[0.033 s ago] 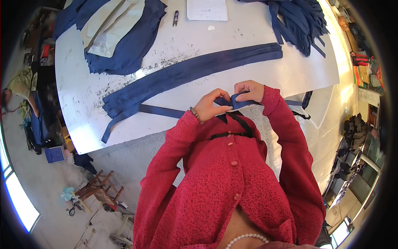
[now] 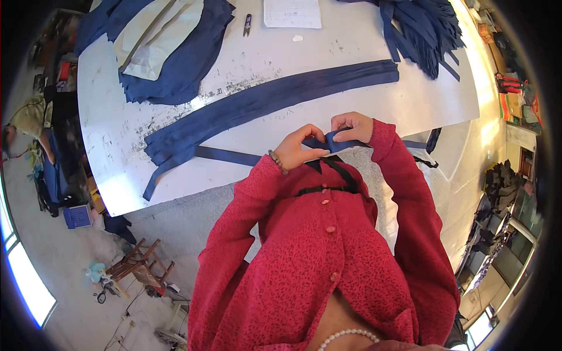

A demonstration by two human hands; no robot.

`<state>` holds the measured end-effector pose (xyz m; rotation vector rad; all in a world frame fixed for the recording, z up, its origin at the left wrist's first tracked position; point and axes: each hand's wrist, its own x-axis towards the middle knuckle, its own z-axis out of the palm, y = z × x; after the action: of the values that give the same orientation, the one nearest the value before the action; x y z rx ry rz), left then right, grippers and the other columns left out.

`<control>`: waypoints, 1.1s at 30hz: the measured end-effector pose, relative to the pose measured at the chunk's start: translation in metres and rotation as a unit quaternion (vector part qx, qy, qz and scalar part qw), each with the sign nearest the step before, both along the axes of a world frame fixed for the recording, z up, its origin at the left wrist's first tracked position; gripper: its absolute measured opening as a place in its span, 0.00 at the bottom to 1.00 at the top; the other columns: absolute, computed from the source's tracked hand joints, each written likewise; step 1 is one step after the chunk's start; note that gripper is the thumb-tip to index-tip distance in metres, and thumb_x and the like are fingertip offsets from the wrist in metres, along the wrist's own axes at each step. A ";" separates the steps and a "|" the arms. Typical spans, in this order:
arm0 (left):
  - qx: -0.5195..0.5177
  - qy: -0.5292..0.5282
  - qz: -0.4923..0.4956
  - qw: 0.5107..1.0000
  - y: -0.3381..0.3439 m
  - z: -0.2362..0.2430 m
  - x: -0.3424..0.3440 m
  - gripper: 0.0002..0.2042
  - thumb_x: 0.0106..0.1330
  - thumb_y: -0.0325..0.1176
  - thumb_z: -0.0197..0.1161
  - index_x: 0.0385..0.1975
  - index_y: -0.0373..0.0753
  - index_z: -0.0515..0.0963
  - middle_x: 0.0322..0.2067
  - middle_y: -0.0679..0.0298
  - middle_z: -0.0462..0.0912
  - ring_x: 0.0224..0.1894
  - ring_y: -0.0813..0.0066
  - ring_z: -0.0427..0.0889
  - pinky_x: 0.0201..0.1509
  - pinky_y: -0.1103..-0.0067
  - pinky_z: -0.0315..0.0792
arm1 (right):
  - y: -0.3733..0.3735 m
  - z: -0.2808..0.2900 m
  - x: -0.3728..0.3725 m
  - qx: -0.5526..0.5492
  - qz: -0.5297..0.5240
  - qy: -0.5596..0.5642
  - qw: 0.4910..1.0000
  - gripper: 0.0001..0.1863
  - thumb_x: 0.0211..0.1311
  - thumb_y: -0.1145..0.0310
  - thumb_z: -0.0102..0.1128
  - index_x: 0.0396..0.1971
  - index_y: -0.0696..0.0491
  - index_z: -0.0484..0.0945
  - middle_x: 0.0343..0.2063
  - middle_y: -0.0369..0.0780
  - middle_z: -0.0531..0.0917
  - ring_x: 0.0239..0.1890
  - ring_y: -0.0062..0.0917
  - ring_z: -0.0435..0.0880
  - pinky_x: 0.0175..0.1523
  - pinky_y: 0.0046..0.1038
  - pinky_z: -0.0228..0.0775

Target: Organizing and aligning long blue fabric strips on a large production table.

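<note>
My left hand (image 2: 298, 146) and my right hand (image 2: 354, 130) meet at the near edge of the white table (image 2: 111, 152), both with fingers closed on a navy fabric strip (image 2: 331, 141), which is bent or folded between them. A long narrow navy strip (image 2: 228, 155) runs from under a long layered band of navy strips (image 2: 275, 93) toward my left hand; whether it is the piece I hold I cannot tell. The band lies diagonally across the tabletop, just beyond my hands.
Navy fabric pieces (image 2: 193, 70) topped with cream paper (image 2: 153, 41) lie back left, snips (image 2: 247, 24) and a white pad (image 2: 293, 11) back centre, a heap of navy strips (image 2: 421, 35) back right. A co-worker (image 2: 29, 117) is far left; a wooden stool (image 2: 140, 269) stands lower left.
</note>
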<state>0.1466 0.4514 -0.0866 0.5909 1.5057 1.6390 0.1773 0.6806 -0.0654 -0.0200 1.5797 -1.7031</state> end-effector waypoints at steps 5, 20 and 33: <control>-0.006 0.076 0.047 0.996 0.022 -0.002 0.002 0.17 0.47 0.32 0.67 0.36 0.39 0.69 0.35 0.66 0.73 0.40 0.76 0.72 0.50 0.79 0.64 | 0.016 0.008 -0.004 -0.022 0.012 -0.026 0.999 0.08 0.54 0.65 0.59 0.28 0.53 0.72 0.21 0.31 0.76 0.22 0.10 0.70 0.27 0.14 0.61; -0.041 -0.008 0.159 0.986 0.054 -0.022 0.022 0.11 0.52 0.28 0.65 0.31 0.36 0.70 0.24 0.67 0.75 0.29 0.84 0.72 0.35 0.85 0.68 | 0.054 -0.039 -0.009 0.037 -0.005 -0.026 0.999 0.06 0.55 0.68 0.58 0.27 0.52 0.72 0.20 0.32 0.76 0.19 0.10 0.69 0.23 0.13 0.60; -0.210 0.230 0.044 0.949 0.073 -0.032 0.027 0.10 0.48 0.34 0.60 0.26 0.37 0.70 0.19 0.56 0.73 0.25 0.56 0.73 0.29 0.68 0.65 | 0.056 -0.039 -0.004 0.101 0.099 0.058 0.988 0.07 0.54 0.68 0.58 0.29 0.55 0.73 0.21 0.33 0.77 0.25 0.13 0.71 0.31 0.18 0.65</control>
<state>0.1737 0.5240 -0.1190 0.7021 2.1768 1.2276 0.1728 0.7367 -0.1045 -0.1719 1.7673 -1.4060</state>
